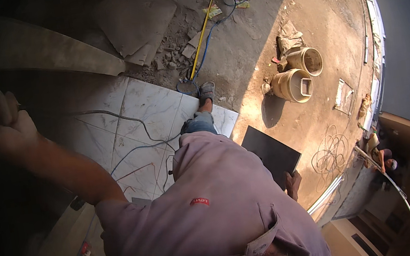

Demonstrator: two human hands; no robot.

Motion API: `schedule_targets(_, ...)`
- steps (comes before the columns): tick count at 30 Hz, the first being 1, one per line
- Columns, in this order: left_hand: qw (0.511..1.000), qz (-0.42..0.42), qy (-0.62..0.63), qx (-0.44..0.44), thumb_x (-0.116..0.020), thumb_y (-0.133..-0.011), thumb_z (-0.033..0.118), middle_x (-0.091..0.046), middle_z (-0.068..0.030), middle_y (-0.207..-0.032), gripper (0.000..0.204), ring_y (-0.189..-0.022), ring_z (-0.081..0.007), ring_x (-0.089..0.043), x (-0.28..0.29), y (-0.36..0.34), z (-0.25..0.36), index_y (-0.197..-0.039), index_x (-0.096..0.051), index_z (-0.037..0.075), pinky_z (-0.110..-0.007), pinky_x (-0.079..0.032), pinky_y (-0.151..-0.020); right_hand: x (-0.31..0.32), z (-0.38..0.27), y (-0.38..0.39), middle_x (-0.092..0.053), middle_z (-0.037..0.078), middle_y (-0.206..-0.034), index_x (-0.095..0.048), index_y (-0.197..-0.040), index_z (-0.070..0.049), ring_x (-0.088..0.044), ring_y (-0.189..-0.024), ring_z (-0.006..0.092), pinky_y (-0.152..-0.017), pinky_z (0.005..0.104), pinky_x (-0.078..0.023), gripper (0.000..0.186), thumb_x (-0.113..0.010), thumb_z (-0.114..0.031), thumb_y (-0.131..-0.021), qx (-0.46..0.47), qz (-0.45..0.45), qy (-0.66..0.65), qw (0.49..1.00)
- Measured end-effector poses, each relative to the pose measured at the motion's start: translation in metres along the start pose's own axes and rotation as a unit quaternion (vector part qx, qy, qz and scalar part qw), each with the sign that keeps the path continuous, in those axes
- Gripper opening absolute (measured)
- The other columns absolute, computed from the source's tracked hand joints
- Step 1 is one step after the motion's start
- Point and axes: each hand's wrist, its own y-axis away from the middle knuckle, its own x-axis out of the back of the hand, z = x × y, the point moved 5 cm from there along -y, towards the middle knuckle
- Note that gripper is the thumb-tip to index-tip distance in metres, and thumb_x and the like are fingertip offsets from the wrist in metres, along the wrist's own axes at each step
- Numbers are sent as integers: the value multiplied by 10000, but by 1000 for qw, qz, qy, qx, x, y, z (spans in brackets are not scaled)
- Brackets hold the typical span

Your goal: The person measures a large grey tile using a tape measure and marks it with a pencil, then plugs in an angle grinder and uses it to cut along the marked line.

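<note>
My left hand (2, 117) is raised at the far left, in shadow, with its fingers curled closed. Whatever it may hold is too dark to make out. My right hand (292, 185) grips the lower edge of a flat dark square tile (273, 155) beside my body; its fingers are partly hidden. Below my left arm lie white marble-patterned floor tiles (147, 107), crossed by a dark cable (133, 118) and a blue cord (132, 151). One of my sandalled feet (207, 92) is at the tiles' edge.
Two buckets (291, 86) stand on the sunlit dirt floor, near a coil of thin wire (330, 151). A yellow bar (204, 34) lies beside rubble (171, 56). At the left, a pale beam-like slab (52, 47) juts in. Another person (385, 163) is at the far right.
</note>
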Motion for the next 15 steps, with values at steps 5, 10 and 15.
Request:
schedule_targets(5, 998, -36, -50, 24, -690, -825, 473, -554, -35, -761, 484, -551, -115, -346, -81, -34, -63, -988, -595, 28, -271, -292, -557, 30, -47, -113, -677, 238, -876, -648, -1015, 60, -658, -863, 329, -737, 377, -495, 293, -613, -105, -775, 84, -2, 29, 996)
schedule_targets(10, 987, 34, -31, 155, -597, -921, 430, -566, -13, -804, 452, -522, -76, -341, -79, 15, -94, -1195, -518, 80, -230, -268, -504, 35, -115, -224, -670, 229, -816, -639, -963, 71, -653, -770, 331, -681, 415, -487, 244, -601, -106, -799, 152, -77, 23, 985)
schedule_targets(15, 908, 208, -143, 335, -715, -843, 381, -481, 60, -744, 459, -552, -10, -346, -4, 153, -163, -1132, -568, 56, -198, -274, -477, 27, -232, -332, -653, 269, -813, -613, -923, 93, -641, -735, 410, -622, 473, -463, 274, -594, -158, -816, 287, -123, 250, 916)
